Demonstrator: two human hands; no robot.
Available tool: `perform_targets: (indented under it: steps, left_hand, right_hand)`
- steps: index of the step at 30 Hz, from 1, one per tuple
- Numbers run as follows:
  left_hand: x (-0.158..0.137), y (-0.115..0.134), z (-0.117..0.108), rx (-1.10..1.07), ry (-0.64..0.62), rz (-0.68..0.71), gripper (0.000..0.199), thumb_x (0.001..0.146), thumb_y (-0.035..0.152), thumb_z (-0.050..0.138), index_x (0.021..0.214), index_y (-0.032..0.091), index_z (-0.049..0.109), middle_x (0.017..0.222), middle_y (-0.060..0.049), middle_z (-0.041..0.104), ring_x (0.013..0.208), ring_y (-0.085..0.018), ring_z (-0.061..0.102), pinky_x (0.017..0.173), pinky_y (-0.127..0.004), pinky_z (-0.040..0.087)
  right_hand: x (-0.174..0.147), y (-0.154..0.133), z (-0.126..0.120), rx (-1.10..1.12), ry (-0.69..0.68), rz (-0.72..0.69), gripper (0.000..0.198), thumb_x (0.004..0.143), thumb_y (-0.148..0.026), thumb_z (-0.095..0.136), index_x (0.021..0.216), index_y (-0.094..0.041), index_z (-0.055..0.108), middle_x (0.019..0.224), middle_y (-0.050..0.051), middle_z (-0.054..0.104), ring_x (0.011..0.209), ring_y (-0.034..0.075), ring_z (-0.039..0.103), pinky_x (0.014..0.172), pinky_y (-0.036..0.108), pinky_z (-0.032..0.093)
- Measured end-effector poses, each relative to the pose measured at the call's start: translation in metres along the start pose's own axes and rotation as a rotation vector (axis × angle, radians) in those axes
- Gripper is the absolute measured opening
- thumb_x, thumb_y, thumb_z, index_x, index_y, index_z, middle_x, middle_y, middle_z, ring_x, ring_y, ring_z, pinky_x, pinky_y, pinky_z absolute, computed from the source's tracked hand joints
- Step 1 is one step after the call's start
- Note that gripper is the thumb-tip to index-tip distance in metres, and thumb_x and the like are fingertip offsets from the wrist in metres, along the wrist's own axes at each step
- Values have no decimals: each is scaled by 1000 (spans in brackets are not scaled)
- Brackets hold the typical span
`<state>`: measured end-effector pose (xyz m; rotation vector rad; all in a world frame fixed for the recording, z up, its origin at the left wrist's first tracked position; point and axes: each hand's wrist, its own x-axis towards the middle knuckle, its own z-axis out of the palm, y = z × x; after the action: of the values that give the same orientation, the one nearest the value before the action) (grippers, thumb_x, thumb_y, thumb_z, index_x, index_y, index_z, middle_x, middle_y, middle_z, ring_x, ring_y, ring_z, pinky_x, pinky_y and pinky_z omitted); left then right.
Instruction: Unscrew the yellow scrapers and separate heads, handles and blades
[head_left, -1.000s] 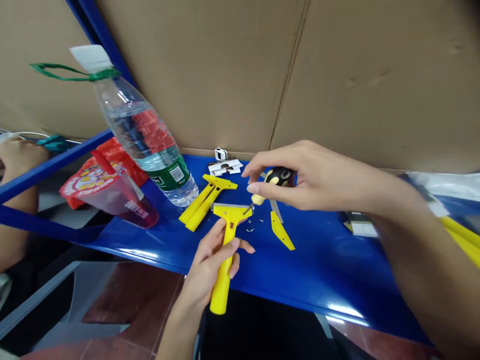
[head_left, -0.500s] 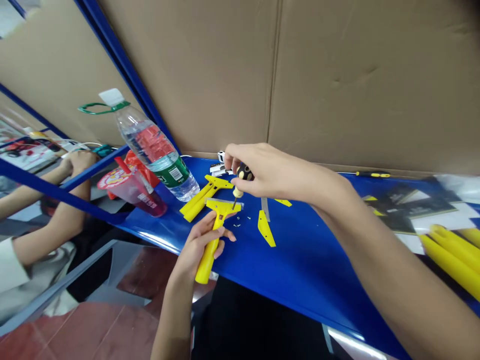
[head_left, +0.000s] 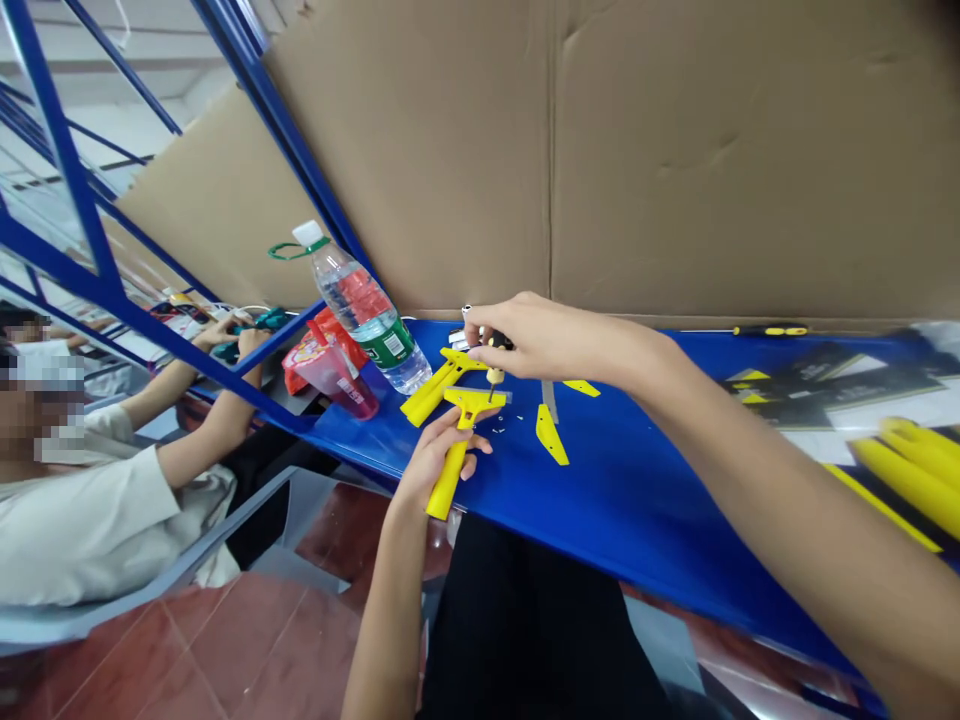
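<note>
My left hand (head_left: 429, 458) is wrapped round the handle of a yellow scraper (head_left: 448, 482), its wide head pointing away from me. Held from above in my right hand (head_left: 529, 332) is a screwdriver (head_left: 495, 375) with a black and cream handle; its tip meets the right side of the scraper's head. My fingers partly cover its grip. Behind lies a second yellow scraper (head_left: 426, 398) on the blue table (head_left: 622, 500). Small screws (head_left: 499, 431) lie to the right of the held scraper, then a flat yellow plate (head_left: 551, 436) and a thin metal strip (head_left: 550, 402).
A water bottle (head_left: 367, 312) and a pink cup (head_left: 346, 385) stand at the left by a blue frame post. Another screwdriver (head_left: 772, 330) lies at the back right, near dark packages (head_left: 817, 385) and yellow handles (head_left: 911, 475). A co-worker's arm (head_left: 206, 425) is beyond the frame.
The view has swung left and up, so the whole scene sits further right and more of the co-worker shows. Both hands keep their hold, with the screwdriver still at the scraper's head.
</note>
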<state>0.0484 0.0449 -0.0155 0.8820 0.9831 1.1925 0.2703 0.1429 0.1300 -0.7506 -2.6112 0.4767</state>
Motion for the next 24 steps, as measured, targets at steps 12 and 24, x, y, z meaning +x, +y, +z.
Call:
perform_targets:
  steps: [12, 24]
  left_hand:
    - [-1, -4, -12, -55, -83, -11, 46, 92, 22, 82, 135, 10, 72, 158, -29, 66, 84, -19, 77, 49, -21, 51]
    - [-3, -2, -11, -30, -87, 40, 46, 92, 23, 80, 135, 8, 73, 161, -31, 64, 86, -22, 77, 48, -23, 52]
  right_hand:
    - [-1, 9, -3, 40, 36, -12, 34, 93, -31, 76, 126, -24, 73, 123, 8, 80, 100, 26, 72, 86, 37, 53]
    - [-6, -9, -9, -51, 19, 43, 27, 98, -39, 74, 120, -24, 76, 110, 6, 80, 93, 24, 69, 82, 34, 47]
